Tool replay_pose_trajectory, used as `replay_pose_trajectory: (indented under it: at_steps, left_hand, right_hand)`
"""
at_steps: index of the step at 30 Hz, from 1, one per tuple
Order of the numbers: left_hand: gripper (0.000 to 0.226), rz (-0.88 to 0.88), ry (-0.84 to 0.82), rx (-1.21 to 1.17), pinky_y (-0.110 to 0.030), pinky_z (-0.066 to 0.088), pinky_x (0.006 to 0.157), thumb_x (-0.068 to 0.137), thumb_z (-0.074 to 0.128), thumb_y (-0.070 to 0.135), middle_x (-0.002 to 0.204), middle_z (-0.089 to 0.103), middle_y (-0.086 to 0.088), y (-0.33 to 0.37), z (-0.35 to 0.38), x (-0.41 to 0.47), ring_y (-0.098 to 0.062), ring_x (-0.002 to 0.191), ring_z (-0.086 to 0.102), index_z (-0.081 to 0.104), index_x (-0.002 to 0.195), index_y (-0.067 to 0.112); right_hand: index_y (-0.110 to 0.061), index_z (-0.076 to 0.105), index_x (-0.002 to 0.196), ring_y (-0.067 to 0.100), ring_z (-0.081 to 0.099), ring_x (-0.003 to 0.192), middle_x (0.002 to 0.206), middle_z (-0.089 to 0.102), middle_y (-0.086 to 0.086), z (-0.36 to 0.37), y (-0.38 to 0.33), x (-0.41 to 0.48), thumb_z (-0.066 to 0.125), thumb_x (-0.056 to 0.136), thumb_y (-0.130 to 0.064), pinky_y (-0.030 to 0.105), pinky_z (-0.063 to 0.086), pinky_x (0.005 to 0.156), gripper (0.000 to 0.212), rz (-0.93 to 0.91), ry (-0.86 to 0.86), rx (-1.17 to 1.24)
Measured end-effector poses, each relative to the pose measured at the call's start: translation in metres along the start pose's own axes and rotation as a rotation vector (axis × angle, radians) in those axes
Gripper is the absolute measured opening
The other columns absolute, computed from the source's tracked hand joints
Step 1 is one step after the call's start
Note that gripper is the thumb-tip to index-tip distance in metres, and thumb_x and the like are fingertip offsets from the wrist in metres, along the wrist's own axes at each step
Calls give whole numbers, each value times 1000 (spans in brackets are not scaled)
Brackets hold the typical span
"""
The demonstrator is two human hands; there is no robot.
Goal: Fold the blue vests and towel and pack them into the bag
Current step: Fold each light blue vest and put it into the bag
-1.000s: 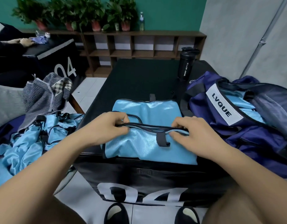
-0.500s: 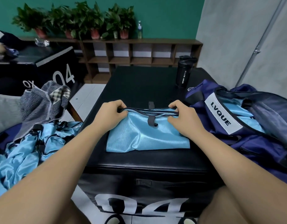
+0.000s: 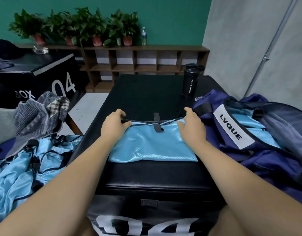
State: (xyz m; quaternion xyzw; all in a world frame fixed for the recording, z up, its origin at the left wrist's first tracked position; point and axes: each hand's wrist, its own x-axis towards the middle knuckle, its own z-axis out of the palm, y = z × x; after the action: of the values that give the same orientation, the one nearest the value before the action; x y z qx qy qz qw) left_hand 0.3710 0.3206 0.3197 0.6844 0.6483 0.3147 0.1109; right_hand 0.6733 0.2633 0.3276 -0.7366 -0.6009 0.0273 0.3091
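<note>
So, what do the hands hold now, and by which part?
The folded blue vest: left hand grips its far left corner, right hand its far right corner.

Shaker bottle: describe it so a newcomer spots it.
Find the black padded box in the middle. At its far right corner, behind the navy LVQUE bag, stands the shaker bottle. Unlike the clear bottle on the shelf, it is black, lettered SPORT BOTTLE.

Navy bag [image 3: 266,160], white label [image 3: 233,126]: LVQUE. Black bottle [image 3: 191,82]: SPORT BOTTLE. Box before me [image 3: 155,176]: 04. Box on my left [image 3: 44,79]: 04.
</note>
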Motion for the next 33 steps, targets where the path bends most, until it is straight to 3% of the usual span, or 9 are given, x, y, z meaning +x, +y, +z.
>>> replay_pose_trajectory:
  at_steps: [3,6,10,13,16,18,21,25,33]
  left_hand:
    - [43,6,70,135,-47,49,93,92,75,51,119,59,2,0,0,0,-25,111,58,58,123,28]
    - [36,123,112,198,-46,42,92,95,73,49,119,54,1,10,-4,-4,-26,110,52,59,120,26]
    - [20,314,4,178,-45,47,85,94,73,39,96,51,10,32,-4,-18,-21,95,54,57,94,29]
    - [15,362,-132,147,-43,50,86,93,73,37,93,54,10,45,4,-29,-17,94,56,60,90,31]
    - [11,392,-229,116,-42,52,89,93,74,36,98,56,11,45,16,-36,-15,97,58,65,95,31]
    - [9,407,-274,90,-43,52,91,95,72,33,103,57,10,42,23,-38,-15,102,57,66,102,29]
    - [20,421,-306,69,-43,50,98,99,67,31,120,60,12,36,27,-41,-16,111,57,66,119,30]
    - [41,417,-347,83,-45,38,118,105,59,39,151,52,14,25,27,-44,-14,139,48,55,146,30]
    - [67,342,-330,209,-41,15,131,105,39,69,172,28,16,5,13,-51,-12,159,21,34,164,37]
  right_hand:
    - [-18,43,147,37,58,111,128,52,9,0,-1,-5,72,92,-12,49,53,85,63,-95,52,-141]
    - [-17,51,134,34,52,104,119,50,8,-3,-8,-11,73,80,-6,47,47,90,60,-246,136,-264]
    - [-22,54,99,29,48,94,99,48,-1,6,-13,-20,70,83,-17,46,42,84,23,-503,58,-247]
    - [-22,56,88,26,48,92,91,49,-5,18,-13,-27,64,91,-20,47,44,87,9,-610,-88,-164]
    - [-24,61,101,26,49,103,101,55,-6,26,-14,-25,57,95,-19,47,42,96,9,-603,-174,-157]
    - [-28,61,132,25,47,122,127,58,-7,27,-19,-25,54,97,-16,43,35,108,37,-586,-243,-169]
    - [-27,26,167,17,25,154,168,34,-9,27,-25,-28,44,103,-14,37,16,124,68,-524,-353,-158]
    - [-22,-2,171,14,-3,163,178,4,-5,31,-25,-29,34,106,-20,41,1,131,74,-459,-426,-203]
    - [-15,4,171,15,0,164,178,5,-1,29,-17,-22,36,107,-32,37,1,133,73,-383,-390,-161]
